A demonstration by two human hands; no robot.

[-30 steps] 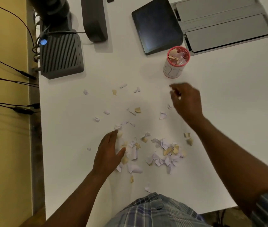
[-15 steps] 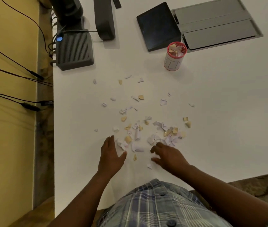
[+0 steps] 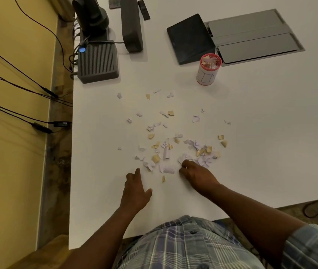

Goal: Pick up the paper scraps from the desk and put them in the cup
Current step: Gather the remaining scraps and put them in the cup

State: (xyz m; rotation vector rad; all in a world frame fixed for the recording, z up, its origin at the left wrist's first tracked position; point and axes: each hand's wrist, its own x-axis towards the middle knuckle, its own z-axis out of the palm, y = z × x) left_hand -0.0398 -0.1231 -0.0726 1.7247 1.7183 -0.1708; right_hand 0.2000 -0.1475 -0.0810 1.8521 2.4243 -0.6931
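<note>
Several white and tan paper scraps (image 3: 165, 152) lie scattered over the middle of the white desk (image 3: 261, 142). A white cup with a red rim (image 3: 208, 69) stands behind them at the right, with scraps inside it. My right hand (image 3: 197, 173) rests at the near edge of the densest heap, its fingers curled down onto white scraps there. My left hand (image 3: 135, 189) lies flat on the desk to the left, fingers apart, just short of the nearest scraps and holding nothing.
A dark tablet (image 3: 190, 38) and a grey recessed panel (image 3: 255, 37) lie behind the cup. A ribbed dark box (image 3: 98, 62) with cables, a camera base (image 3: 91, 14) and a dark bar (image 3: 132, 24) stand at the back left. The desk's left edge drops to a yellow wall.
My right hand came back from near the cup to the heap of scraps and curled its fingers onto them. My left hand slid slightly nearer to me. The view shifted.
</note>
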